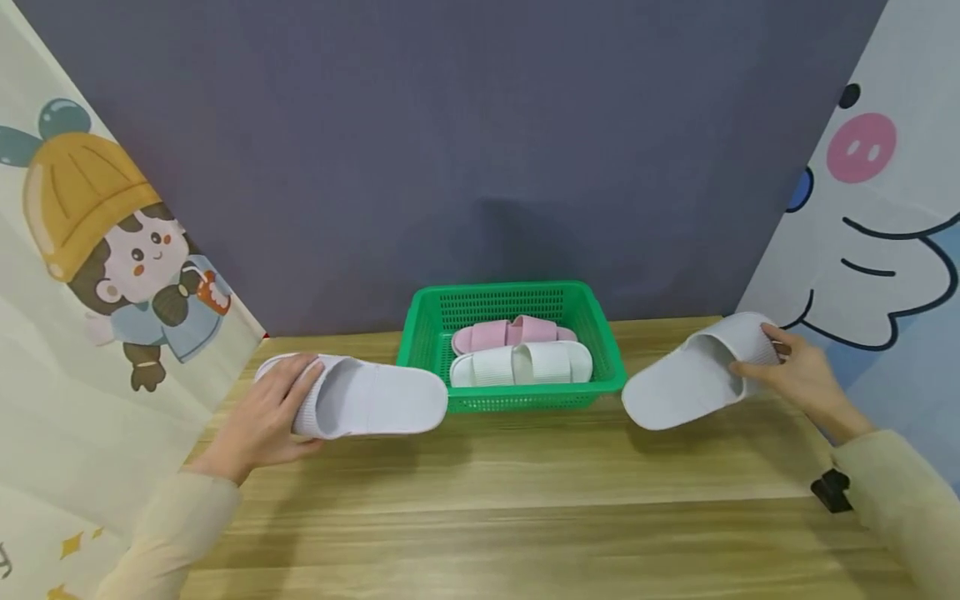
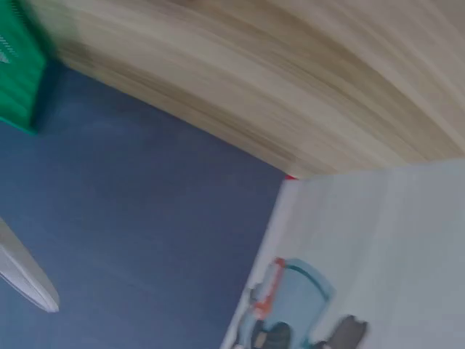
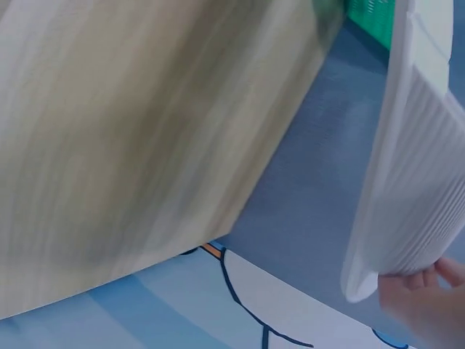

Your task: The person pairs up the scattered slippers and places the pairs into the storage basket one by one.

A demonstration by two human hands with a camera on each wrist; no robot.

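My left hand point(image 1: 273, 412) grips a white slipper point(image 1: 397, 400) by its ribbed strap, the sole's far end pointing right toward the basket. On the other side, my right hand point(image 1: 806, 375) pinches a second white slipper point(image 1: 678, 385) at the edge of its strap, tilted with its heel end toward the basket. The right wrist view shows fingers point(image 3: 414, 287) at that ribbed strap point(image 3: 421, 189). Between the hands stands a green basket point(image 1: 510, 402), holding a pink slipper point(image 1: 491, 335) behind a white slipper point(image 1: 491, 367). Only a slipper's edge point(image 2: 25, 273) enters the left wrist view.
The basket stands at the back of a wood-grain table point(image 1: 525, 525), near a dark grey partition point(image 1: 480, 150). Cartoon-printed panels point(image 1: 67, 400) flank the table on both sides. A small black object point(image 1: 831, 490) lies by the right sleeve.
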